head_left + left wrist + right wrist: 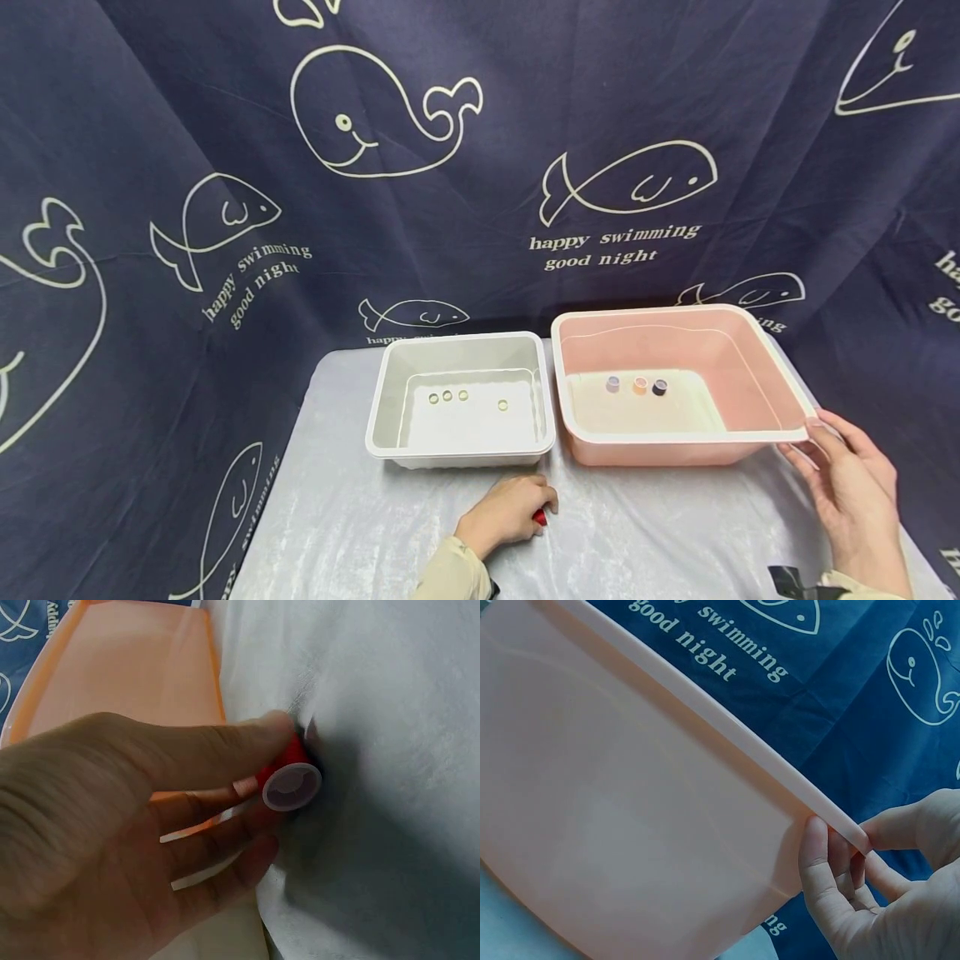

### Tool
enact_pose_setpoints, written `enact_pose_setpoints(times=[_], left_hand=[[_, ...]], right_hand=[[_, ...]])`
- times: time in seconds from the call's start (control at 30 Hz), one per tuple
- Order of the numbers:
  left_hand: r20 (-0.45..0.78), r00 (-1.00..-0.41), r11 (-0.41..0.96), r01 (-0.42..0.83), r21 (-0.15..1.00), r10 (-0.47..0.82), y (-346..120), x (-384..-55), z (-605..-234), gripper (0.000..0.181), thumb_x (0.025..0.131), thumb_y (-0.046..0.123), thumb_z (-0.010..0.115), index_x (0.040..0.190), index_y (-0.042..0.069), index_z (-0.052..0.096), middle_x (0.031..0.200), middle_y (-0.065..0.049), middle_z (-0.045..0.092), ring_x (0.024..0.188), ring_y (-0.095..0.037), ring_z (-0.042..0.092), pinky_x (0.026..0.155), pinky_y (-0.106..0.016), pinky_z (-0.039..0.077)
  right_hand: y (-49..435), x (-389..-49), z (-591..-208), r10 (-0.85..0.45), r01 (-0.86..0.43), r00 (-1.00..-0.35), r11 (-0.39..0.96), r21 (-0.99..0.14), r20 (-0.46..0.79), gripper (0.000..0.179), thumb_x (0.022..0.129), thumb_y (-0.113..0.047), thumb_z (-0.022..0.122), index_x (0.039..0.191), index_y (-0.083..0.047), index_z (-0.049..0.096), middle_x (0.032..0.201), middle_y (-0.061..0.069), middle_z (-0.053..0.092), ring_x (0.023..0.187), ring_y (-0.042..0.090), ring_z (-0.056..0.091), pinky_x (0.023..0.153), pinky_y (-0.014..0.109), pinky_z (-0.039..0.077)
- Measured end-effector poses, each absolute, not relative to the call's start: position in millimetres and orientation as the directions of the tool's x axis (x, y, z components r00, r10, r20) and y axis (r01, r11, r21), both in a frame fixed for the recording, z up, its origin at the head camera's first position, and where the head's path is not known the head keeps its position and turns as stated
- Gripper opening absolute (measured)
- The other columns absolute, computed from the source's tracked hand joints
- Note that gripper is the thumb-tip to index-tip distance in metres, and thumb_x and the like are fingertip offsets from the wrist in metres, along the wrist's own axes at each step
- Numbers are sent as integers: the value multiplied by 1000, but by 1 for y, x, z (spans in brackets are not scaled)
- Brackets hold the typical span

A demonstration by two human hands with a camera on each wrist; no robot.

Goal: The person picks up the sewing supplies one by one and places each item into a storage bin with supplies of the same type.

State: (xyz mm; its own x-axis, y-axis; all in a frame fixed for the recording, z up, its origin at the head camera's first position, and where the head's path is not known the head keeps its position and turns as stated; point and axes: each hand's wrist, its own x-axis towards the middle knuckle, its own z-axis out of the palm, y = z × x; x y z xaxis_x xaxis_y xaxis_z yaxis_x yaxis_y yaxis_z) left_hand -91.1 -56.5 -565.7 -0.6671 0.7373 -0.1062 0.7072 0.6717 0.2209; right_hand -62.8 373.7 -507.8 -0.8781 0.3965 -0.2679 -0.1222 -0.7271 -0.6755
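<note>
My left hand (512,510) pinches a small red cap (283,761) between thumb and fingers, low over the tabletop in front of the grey bin (459,455). The cap's pale, round end faces the left wrist camera. At the right, my right hand (855,479) grips the near right corner of the pink bin (678,437). In the right wrist view, the thumb and fingers of that hand hold the bin's rim (780,776). Three small caps sit inside the pink bin: a bluish one (613,384), an orange one (640,385) and a dark one (659,387).
Several small yellowish, clear-looking pieces (462,396) lie on the grey bin's floor. Both bins stand side by side on a table with a pale cloth (315,517). Dark blue curtains (465,242) with whale and fish prints hang behind and at both sides.
</note>
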Motion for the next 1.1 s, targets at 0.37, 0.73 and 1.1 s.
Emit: enact_pose_setpoints(times=[0.37, 0.73, 1.1], left_hand=[[-124, -719, 726, 651, 222, 684, -59, -86, -562, 33, 73, 27, 94, 95, 25, 70, 86, 12, 57, 67, -3, 50, 62, -19, 40], [-124, -703, 710, 670, 216, 701, -58, -87, -557, 29, 76, 27, 92, 90, 24, 67, 82, 13, 54, 64, -1, 47, 61, -17, 39], [-123, -660, 665, 695, 273, 741, -55, -88, -541, 23, 82, 24, 86, 83, 25, 62, 80, 15, 50, 66, 1, 42, 60, -14, 33]], right_hand=[[374, -63, -508, 398, -128, -877, -733, -668, -269, 31, 99, 14, 57, 111, -6, 77, 97, 6, 72, 81, 22, 76, 66, 40, 65], [374, -63, -508, 397, -128, -876, -740, -661, -275, 31, 98, 14, 57, 111, -6, 78, 97, 5, 71, 81, 22, 76, 65, 40, 65], [374, -63, -509, 394, -125, -876, -741, -659, -277, 31, 98, 14, 57, 111, -6, 77, 97, 5, 71, 81, 23, 76, 65, 40, 65]])
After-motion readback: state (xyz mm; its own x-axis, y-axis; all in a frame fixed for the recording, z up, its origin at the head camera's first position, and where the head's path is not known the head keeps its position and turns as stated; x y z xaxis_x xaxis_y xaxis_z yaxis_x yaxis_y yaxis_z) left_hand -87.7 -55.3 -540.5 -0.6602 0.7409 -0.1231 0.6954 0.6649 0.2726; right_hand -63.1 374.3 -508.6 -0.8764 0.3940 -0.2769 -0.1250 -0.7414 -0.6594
